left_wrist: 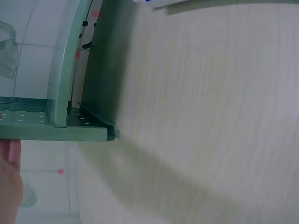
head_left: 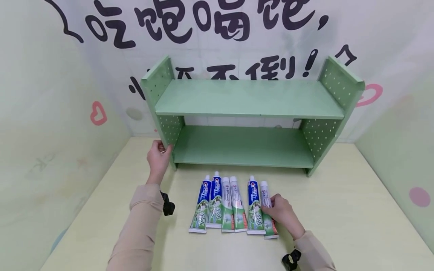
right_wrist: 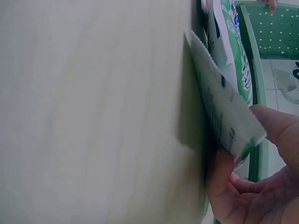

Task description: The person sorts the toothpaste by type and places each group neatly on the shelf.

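My left hand (head_left: pixel 158 161) grips the lower left side panel of a green two-tier shelf (head_left: pixel 244 148), thumb at the panel's inner edge. In the left wrist view, only part of that hand (left_wrist: pixel 9 186) shows beside the panel. My right hand (head_left: pixel 284 213) pinches the rightmost white-and-green toothpaste tube (head_left: pixel 266 195) between thumb and fingers. The right wrist view shows the tube's flat crimped end (right_wrist: pixel 229 109) tilted up off the table. Touching it on the left lies a blue-and-green toothpaste tube (head_left: pixel 255 207). Several more tubes lie further left, caps toward the shelf.
The shelf stands on a pale wooden table (head_left: pixel 356 210) against a printed back wall (head_left: pixel 237 49). Perforated side panels (head_left: pixel 342 82) rise above its top board (head_left: pixel 247 98). A black wrist camera (head_left: pixel 167 205) sits on the left sleeve, another (head_left: pixel 291 259) on the right.
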`<act>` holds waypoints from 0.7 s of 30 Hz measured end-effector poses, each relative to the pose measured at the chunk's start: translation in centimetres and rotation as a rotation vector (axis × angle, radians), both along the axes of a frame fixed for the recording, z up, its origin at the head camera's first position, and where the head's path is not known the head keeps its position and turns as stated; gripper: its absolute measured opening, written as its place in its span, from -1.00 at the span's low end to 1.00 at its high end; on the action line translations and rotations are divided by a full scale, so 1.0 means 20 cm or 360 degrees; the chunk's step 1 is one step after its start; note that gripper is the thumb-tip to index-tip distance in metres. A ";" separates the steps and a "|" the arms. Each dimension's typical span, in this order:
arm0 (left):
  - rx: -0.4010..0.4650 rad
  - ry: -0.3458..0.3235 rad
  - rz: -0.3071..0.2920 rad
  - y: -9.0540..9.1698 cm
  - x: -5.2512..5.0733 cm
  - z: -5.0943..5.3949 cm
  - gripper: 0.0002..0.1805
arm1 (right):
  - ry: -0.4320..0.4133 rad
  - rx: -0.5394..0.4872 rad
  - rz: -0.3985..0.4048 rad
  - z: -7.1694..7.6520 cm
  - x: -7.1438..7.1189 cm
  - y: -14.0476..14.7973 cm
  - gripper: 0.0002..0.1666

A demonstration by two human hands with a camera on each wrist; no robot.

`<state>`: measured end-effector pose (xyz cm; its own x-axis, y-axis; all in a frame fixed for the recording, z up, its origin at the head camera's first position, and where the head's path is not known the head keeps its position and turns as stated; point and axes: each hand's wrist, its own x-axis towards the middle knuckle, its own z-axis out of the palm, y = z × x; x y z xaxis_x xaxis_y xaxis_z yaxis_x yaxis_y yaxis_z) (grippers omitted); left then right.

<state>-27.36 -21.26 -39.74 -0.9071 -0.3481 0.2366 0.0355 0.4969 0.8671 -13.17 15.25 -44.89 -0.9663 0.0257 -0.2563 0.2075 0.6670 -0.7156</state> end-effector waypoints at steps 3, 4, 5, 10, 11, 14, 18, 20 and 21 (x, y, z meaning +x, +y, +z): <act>-0.0005 -0.0028 -0.0008 0.00 0.00 0.01 -0.62 | -0.0011 -0.0021 -0.0011 0.00 0.00 0.00 -0.56; -0.0014 -0.0035 -0.0007 -0.01 0.00 0.01 -0.62 | -0.0021 -0.0029 -0.0015 0.00 -0.01 0.00 -0.56; -0.0024 -0.0041 -0.0007 -0.01 0.00 0.01 -0.62 | -0.0030 -0.0038 -0.0015 0.00 -0.01 0.00 -0.55; -0.0049 -0.0036 0.0008 -0.02 0.01 0.01 -0.62 | -0.0110 -0.0141 -0.0045 -0.01 -0.02 0.02 -0.48; -0.0045 -0.0029 0.0011 -0.02 0.01 0.01 -0.62 | -0.0124 -0.0182 -0.0055 -0.01 -0.02 0.03 -0.46; -0.0034 -0.0014 0.0014 -0.01 0.01 0.01 -0.63 | -0.0162 -0.0317 -0.0095 -0.01 -0.02 0.05 -0.43; -0.0022 -0.0011 -0.0005 -0.01 0.01 0.01 -0.63 | -0.0161 -0.0425 -0.0094 0.03 -0.02 0.07 -0.40; -0.0023 -0.0012 -0.0013 -0.01 0.00 0.01 -0.62 | -0.0154 -0.0443 -0.0079 0.06 -0.02 0.07 -0.39; -0.0021 -0.0010 -0.0016 -0.01 0.00 0.01 -0.62 | -0.0150 -0.0445 -0.0073 0.08 -0.02 0.07 -0.39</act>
<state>-27.32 -21.38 -39.57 -0.9121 -0.3356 0.2355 0.0353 0.5078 0.8607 -13.65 16.70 -43.33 -0.9374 -0.0156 -0.3479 0.3068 0.4353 -0.8464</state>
